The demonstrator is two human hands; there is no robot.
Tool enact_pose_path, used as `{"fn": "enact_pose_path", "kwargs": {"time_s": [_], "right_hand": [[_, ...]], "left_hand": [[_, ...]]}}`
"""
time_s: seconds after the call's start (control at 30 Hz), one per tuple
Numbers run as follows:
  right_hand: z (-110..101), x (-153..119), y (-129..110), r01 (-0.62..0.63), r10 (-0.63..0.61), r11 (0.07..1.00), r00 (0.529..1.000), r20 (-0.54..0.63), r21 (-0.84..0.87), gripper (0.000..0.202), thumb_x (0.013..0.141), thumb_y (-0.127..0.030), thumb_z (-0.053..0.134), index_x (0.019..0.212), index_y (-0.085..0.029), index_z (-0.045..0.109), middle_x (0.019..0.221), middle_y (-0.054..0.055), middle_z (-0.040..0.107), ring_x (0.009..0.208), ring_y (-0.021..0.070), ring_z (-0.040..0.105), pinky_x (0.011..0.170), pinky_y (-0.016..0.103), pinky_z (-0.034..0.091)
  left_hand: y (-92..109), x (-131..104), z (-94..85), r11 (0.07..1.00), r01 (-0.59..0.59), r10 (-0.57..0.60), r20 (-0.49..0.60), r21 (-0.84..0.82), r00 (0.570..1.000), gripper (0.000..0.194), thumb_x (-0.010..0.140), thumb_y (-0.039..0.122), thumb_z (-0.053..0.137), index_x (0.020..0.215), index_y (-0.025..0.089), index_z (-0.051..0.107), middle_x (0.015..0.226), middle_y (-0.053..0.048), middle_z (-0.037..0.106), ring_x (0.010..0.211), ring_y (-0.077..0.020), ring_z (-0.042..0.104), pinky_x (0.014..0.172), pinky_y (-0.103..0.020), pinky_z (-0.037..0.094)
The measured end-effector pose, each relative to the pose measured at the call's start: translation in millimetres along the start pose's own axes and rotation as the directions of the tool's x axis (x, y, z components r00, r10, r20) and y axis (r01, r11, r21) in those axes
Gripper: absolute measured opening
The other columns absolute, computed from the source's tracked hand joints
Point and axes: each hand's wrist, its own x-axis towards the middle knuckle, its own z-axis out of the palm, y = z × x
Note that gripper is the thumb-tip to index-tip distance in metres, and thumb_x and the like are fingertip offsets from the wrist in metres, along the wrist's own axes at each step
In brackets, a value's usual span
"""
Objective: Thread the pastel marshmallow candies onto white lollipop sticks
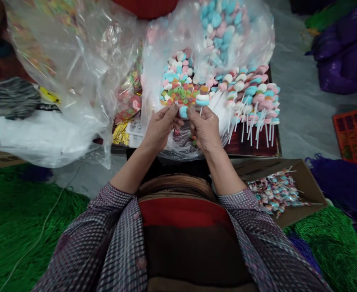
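Observation:
Over the table's front edge, my left hand (163,125) and my right hand (207,126) are close together, fingers closed in pinches. A blue marshmallow candy (183,112) sits between the fingertips of both. Rising from my right hand is a marshmallow stick (202,100), with white and blue pieces on a white stick. Just beyond my fingers lie gummy rings (181,93) and loose pink, white and blue marshmallows (178,69) in an opened clear bag (150,77). To the right, several finished-looking marshmallow skewers (257,97) lie piled, white sticks toward me.
A cardboard box (310,190) of wrapped candy sticks (277,192) stands low at right. Large clear bags (84,61) cover the table's left side. An orange crate (354,134), purple bags (345,52) and green stringy material (23,227) lie around the floor.

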Motion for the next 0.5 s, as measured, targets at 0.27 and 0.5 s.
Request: {"fn": "enact_pose_path", "kwargs": {"time_s": [0.27,0.5], "right_hand": [[-0.6,-12.0,-12.2,0.024,-0.026,0.995,1.0,0.014,0.094,0.051,0.093,-0.073,0.056,0.111,-0.026,0.063,0.079,-0.001,0.062,0.057,0.0087,0.052,0.047,0.021,0.039],[-29.5,-70.6,-29.4,-0.099,0.092,0.994,0.986,0.14,0.044,0.044,0.095,-0.064,0.061,0.103,-0.021,0.071,0.06,-0.007,0.061,0.039,0.0051,0.04,0.041,0.022,0.029]], "left_hand": [[0.8,0.2,1.1,0.968,0.085,-0.095,-0.029,-0.236,0.995,0.01,0.088,0.024,0.076,0.089,0.02,0.067,0.068,0.005,0.064,0.057,-0.0051,0.059,0.054,-0.018,0.047],[6.8,1.1,-7.6,0.915,0.16,-0.195,-0.058,-0.37,0.979,0.014,0.084,0.018,0.081,0.086,0.02,0.067,0.072,0.006,0.068,0.061,-0.0043,0.064,0.055,-0.017,0.048]]}}
